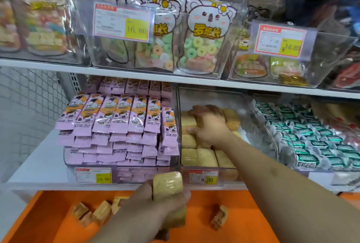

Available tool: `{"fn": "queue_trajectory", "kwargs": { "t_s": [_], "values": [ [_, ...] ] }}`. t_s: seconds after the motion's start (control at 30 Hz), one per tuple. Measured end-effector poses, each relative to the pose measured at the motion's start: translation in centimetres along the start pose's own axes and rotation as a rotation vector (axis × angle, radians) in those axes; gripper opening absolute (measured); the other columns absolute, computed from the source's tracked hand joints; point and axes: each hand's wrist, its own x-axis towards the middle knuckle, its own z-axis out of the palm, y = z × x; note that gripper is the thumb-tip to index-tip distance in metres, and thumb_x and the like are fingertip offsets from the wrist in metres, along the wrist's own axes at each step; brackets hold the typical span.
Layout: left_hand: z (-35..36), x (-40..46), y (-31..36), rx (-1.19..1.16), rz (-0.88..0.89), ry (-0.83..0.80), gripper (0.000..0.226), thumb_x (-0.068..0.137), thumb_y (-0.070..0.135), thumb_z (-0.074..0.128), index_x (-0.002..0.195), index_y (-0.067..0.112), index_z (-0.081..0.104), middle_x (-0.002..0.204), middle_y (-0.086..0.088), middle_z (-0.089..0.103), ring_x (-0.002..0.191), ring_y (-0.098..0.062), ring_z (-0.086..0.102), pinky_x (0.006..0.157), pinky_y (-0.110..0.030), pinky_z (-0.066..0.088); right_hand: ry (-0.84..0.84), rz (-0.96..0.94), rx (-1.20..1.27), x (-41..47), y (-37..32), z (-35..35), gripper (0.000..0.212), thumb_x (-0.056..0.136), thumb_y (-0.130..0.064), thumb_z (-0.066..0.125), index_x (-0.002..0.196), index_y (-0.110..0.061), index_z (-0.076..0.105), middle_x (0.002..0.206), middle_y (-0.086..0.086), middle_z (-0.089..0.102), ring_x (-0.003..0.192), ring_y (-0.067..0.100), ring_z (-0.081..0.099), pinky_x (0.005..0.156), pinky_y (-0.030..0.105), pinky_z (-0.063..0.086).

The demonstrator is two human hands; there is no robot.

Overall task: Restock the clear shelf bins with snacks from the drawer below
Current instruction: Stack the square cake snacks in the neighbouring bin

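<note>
A clear shelf bin (214, 182) in the middle of the lower shelf holds rows of yellow wrapped cakes (198, 157). My right hand (208, 126) reaches into that bin and grips a brownish wrapped cake near the back. My left hand (155, 205) is below the shelf edge, above the orange drawer (56, 215), and grips a yellow wrapped cake (168, 184) held upright, with more packs under it. Several loose brown wrapped snacks (91, 213) lie in the drawer, and one more (219, 219) lies to the right.
A clear bin of pink snack bars (120, 126) stands left of the cake bin, and teal-wrapped packs (311, 141) fill the bin on the right. The upper shelf carries bins of koala candy bags (202, 44). Price tags (203, 177) hang on the bin fronts.
</note>
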Motion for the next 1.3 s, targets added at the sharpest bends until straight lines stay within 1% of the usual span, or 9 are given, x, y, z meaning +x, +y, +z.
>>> {"fn": "queue_trajectory", "kwargs": {
  "t_s": [0.07,0.23,0.47,0.63,0.73,0.9,1.0,1.2,1.3],
  "values": [
    [0.0,-0.1,0.3,0.02,0.01,0.015,0.065,0.057,0.067,0.089,0.113,0.038,0.071,0.096,0.009,0.079,0.089,-0.021,0.077,0.06,-0.027,0.058,0.021,0.002,0.002,0.6,0.0,0.4,0.059,0.089,-0.054,0.073,0.142,-0.04,0.054,0.158,-0.012,0.044,0.15,0.024,0.032,0.12,0.043,0.031],
    [-0.1,0.3,0.0,-0.027,-0.003,0.009,0.093,0.039,0.073,0.094,0.117,0.03,0.067,0.101,-0.005,0.077,0.092,-0.032,0.076,0.065,-0.035,0.059,0.102,0.045,-0.155,1.5,-0.3,1.0,0.059,0.091,-0.061,0.066,0.145,-0.041,0.053,0.158,-0.009,0.043,0.147,0.025,0.029,0.118,0.039,0.026],
    [-0.2,0.5,-0.3,-0.214,-0.027,-0.006,0.057,0.065,0.01,0.089,0.118,0.013,0.067,0.102,-0.023,0.075,0.078,-0.04,0.076,0.057,-0.036,0.05,0.133,0.089,-0.219,0.9,-0.6,0.8,0.062,0.086,-0.059,0.071,0.137,-0.029,0.054,0.143,0.002,0.053,0.135,0.031,0.043,0.109,0.042,0.04],
    [0.4,-0.1,-0.1,-0.256,0.031,-0.007,0.046,0.07,0.002,0.08,0.115,0.006,0.071,0.102,-0.027,0.073,0.082,-0.04,0.068,0.058,-0.038,0.052,0.214,-0.004,0.079,-4.7,-1.6,-3.5,0.058,0.084,-0.015,0.07,0.14,-0.017,0.059,0.136,0.006,0.062,0.129,0.027,0.052,0.111,0.033,0.04],
    [1.0,-0.8,0.2,-0.263,0.06,-0.017,0.036,0.086,-0.003,0.074,0.12,0.006,0.068,0.107,-0.021,0.076,0.099,-0.042,0.073,0.062,-0.039,0.054,0.093,-0.093,0.365,-10.2,-2.7,-6.3,0.054,0.077,0.0,0.063,0.125,-0.026,0.064,0.121,-0.007,0.065,0.113,0.011,0.061,0.099,0.035,0.053],
    [2.5,-2.2,1.2,-0.245,0.119,-0.012,0.036,0.089,0.001,0.074,0.124,0.008,0.066,0.105,-0.012,0.079,0.083,-0.024,0.072,0.055,-0.028,0.05,-0.341,-0.136,0.571,-16.9,-3.7,-8.2,0.064,0.077,-0.031,0.091,0.13,-0.042,0.056,0.127,-0.012,0.059,0.114,0.008,0.062,0.097,0.033,0.055],
    [2.9,-2.9,1.7,-0.19,0.141,-0.043,0.031,0.092,0.002,0.072,0.121,0.011,0.068,0.103,-0.009,0.08,0.069,-0.013,0.071,0.05,-0.022,0.047,-0.24,-0.201,0.515,-18.4,-3.9,-7.5,0.075,0.071,-0.035,0.096,0.132,-0.038,0.055,0.127,-0.012,0.06,0.115,0.008,0.061,0.096,0.036,0.055],
    [3.0,-2.7,1.9,-0.193,0.164,-0.044,0.036,0.094,0.006,0.07,0.128,0.011,0.063,0.11,-0.011,0.078,0.097,-0.027,0.076,0.076,-0.037,0.058,-0.17,-0.299,0.41,-18.4,-3.4,-8.0,0.073,0.073,-0.039,0.094,0.135,-0.034,0.055,0.126,-0.013,0.054,0.116,0.006,0.058,0.089,0.029,0.056],
    [2.8,-2.1,2.4,-0.177,0.164,-0.072,0.034,0.1,0.025,0.065,0.134,0.021,0.062,0.115,-0.009,0.077,0.104,-0.029,0.075,0.086,-0.045,0.058,-0.072,-0.219,0.37,-16.9,-3.0,-8.4,0.073,0.071,-0.04,0.094,0.135,-0.032,0.059,0.124,-0.015,0.056,0.109,0.002,0.058,0.088,0.025,0.054]
  ]
}}
